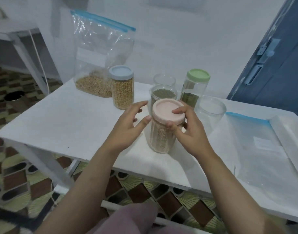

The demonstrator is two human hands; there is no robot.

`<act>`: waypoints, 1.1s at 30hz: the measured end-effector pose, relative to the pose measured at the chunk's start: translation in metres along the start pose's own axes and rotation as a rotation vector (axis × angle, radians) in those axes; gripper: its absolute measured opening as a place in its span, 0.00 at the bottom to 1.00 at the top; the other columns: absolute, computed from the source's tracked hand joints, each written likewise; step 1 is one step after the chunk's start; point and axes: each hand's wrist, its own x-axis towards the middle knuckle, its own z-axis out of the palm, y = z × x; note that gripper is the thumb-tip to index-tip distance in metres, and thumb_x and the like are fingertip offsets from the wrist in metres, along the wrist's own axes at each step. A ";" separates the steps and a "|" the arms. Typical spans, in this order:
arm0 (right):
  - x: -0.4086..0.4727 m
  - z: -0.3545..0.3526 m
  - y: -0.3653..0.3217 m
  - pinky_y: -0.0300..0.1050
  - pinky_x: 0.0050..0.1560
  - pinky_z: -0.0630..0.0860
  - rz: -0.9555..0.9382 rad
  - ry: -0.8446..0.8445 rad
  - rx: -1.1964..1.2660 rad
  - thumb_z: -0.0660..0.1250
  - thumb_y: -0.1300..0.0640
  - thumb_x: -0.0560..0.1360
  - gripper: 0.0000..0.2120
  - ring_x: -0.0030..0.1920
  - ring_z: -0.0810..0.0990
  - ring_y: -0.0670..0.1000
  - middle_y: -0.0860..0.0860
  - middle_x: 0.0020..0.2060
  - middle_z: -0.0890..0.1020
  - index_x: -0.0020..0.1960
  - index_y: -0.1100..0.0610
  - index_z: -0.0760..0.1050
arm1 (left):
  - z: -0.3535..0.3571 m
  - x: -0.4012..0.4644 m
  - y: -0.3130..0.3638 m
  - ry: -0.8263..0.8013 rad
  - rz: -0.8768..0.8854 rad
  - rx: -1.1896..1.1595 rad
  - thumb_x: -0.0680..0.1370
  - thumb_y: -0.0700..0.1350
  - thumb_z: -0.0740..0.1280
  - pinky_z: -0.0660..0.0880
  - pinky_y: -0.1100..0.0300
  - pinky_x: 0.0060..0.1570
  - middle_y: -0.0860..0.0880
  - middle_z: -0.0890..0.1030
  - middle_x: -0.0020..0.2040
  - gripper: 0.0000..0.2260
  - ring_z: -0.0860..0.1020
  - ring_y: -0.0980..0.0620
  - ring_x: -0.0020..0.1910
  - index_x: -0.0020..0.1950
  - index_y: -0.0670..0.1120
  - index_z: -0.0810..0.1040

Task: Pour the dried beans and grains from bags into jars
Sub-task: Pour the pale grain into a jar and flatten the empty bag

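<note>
Pink-lidded jar (163,132) stands upright, right hand (188,130) gripping its lid, left hand (128,125) released

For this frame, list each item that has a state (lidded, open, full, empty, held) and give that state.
Pink-lid jar: lidded, filled with pale grain, held.
Right hand: grips the pink lid's rim.
Left hand: open, thumb by the jar.
Blue-lid jar: lidded, full.
Green-lid jar: lidded, partly filled.
Green-bean jar: no lid, nearly full.
Rear jar: no lid, looks empty.
Right-side jar: no lid, empty.
Standing bag: upright, grain at the bottom.
Flat bag: lying flat, looks empty.
</note>
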 end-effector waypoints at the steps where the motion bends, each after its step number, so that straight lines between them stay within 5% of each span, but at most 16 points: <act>1: 0.004 0.004 0.000 0.50 0.61 0.76 -0.004 -0.010 0.000 0.69 0.41 0.74 0.18 0.67 0.72 0.42 0.40 0.66 0.73 0.57 0.50 0.71 | -0.007 0.001 -0.005 0.043 0.014 0.041 0.79 0.56 0.63 0.71 0.56 0.67 0.61 0.70 0.67 0.21 0.69 0.64 0.67 0.72 0.57 0.69; 6: 0.021 0.033 0.000 0.56 0.59 0.76 -0.017 0.026 0.003 0.75 0.51 0.73 0.16 0.64 0.73 0.42 0.44 0.65 0.75 0.56 0.53 0.73 | -0.031 0.021 -0.035 0.236 0.041 0.205 0.81 0.50 0.66 0.63 0.56 0.72 0.51 0.65 0.73 0.22 0.62 0.55 0.73 0.74 0.51 0.67; 10: 0.041 0.065 -0.001 0.51 0.59 0.76 -0.032 0.097 -0.025 0.76 0.49 0.72 0.17 0.65 0.72 0.42 0.46 0.66 0.74 0.55 0.52 0.72 | -0.055 0.055 -0.057 0.332 -0.008 0.251 0.78 0.47 0.70 0.56 0.58 0.71 0.46 0.53 0.78 0.31 0.53 0.47 0.77 0.78 0.55 0.59; 13: 0.059 0.087 0.000 0.53 0.60 0.75 -0.026 0.150 -0.051 0.74 0.44 0.71 0.17 0.68 0.72 0.48 0.45 0.64 0.75 0.54 0.49 0.71 | -0.075 0.089 -0.076 0.256 -0.008 0.248 0.75 0.45 0.74 0.60 0.49 0.73 0.43 0.48 0.78 0.40 0.51 0.44 0.78 0.78 0.61 0.54; 16: 0.075 0.105 0.000 0.42 0.58 0.72 -0.009 0.233 -0.091 0.75 0.48 0.71 0.17 0.68 0.72 0.48 0.42 0.60 0.75 0.53 0.51 0.71 | -0.086 0.120 -0.093 0.143 0.024 0.282 0.73 0.46 0.75 0.61 0.47 0.74 0.41 0.46 0.79 0.42 0.53 0.42 0.78 0.79 0.60 0.54; 20: 0.097 0.124 0.002 0.40 0.55 0.70 0.003 0.329 -0.138 0.74 0.47 0.72 0.16 0.70 0.71 0.51 0.33 0.58 0.73 0.52 0.51 0.70 | -0.088 0.145 -0.107 0.128 0.105 0.306 0.71 0.45 0.77 0.64 0.62 0.60 0.42 0.59 0.75 0.34 0.66 0.46 0.70 0.73 0.53 0.65; 24: 0.116 0.136 0.006 0.39 0.57 0.68 0.037 0.381 -0.198 0.75 0.50 0.73 0.17 0.71 0.69 0.52 0.31 0.56 0.71 0.53 0.56 0.71 | -0.091 0.161 -0.120 0.103 0.162 0.332 0.71 0.43 0.76 0.73 0.54 0.51 0.44 0.65 0.69 0.29 0.77 0.40 0.54 0.68 0.50 0.66; 26: 0.127 0.137 0.002 0.40 0.55 0.69 0.082 0.322 -0.331 0.73 0.48 0.74 0.18 0.68 0.71 0.54 0.39 0.56 0.71 0.54 0.58 0.70 | -0.093 0.169 -0.126 0.093 0.170 0.336 0.71 0.43 0.75 0.77 0.48 0.50 0.43 0.65 0.68 0.29 0.78 0.38 0.49 0.67 0.51 0.65; 29: 0.148 0.130 -0.007 0.47 0.50 0.70 0.182 0.171 -0.683 0.70 0.40 0.74 0.22 0.58 0.71 0.54 0.48 0.56 0.73 0.55 0.55 0.70 | -0.093 0.180 -0.132 0.102 0.180 0.352 0.72 0.43 0.75 0.77 0.46 0.47 0.43 0.65 0.68 0.28 0.78 0.39 0.46 0.66 0.52 0.64; 33: 0.172 0.125 -0.017 0.45 0.46 0.65 0.257 0.060 -0.680 0.73 0.43 0.72 0.20 0.53 0.70 0.53 0.49 0.52 0.71 0.51 0.53 0.67 | -0.090 0.195 -0.137 0.148 0.177 0.359 0.71 0.41 0.75 0.75 0.49 0.47 0.41 0.64 0.69 0.28 0.77 0.38 0.54 0.66 0.49 0.65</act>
